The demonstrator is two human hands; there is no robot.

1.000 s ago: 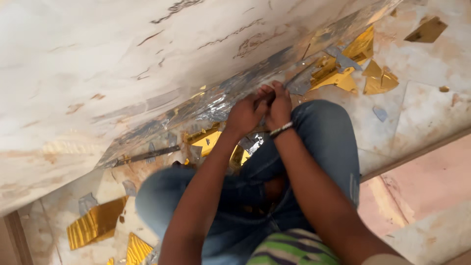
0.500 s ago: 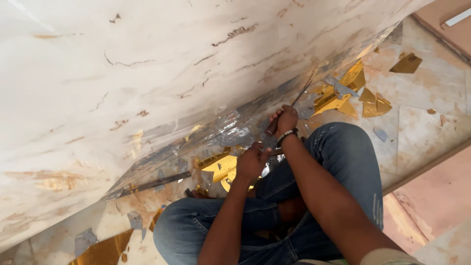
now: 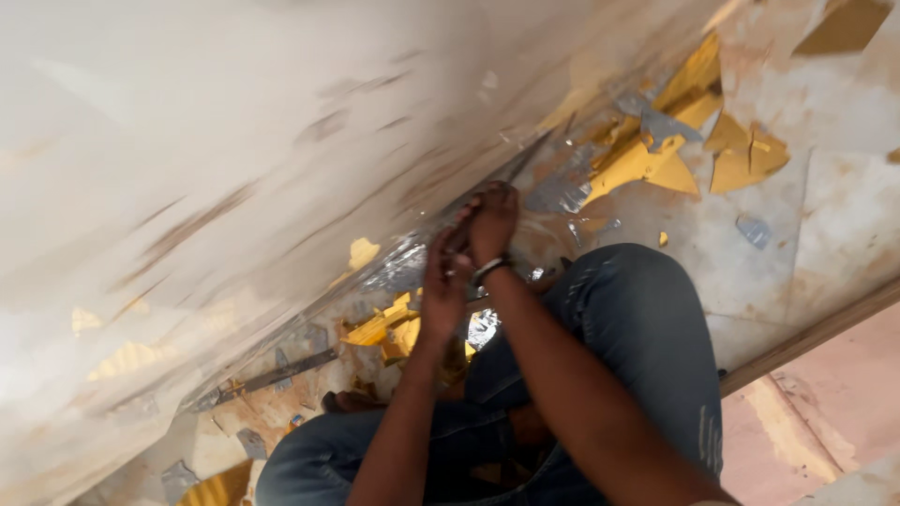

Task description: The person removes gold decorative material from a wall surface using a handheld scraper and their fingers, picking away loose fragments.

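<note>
The person crouches on the floor in blue jeans, both arms stretched toward the lower edge of a large pale marble slab that leans overhead. The left hand and the right hand meet just below that edge, fingers curled tight together, though blur hides what they grip. A metal bracelet circles the right wrist. A crinkled silver film strip runs along the slab's lower edge, touching or passing just beside the hands. Torn gold foil pieces lie on the floor near the slab's edge, to the right of the hands, and more gold scraps sit directly under the left hand.
</note>
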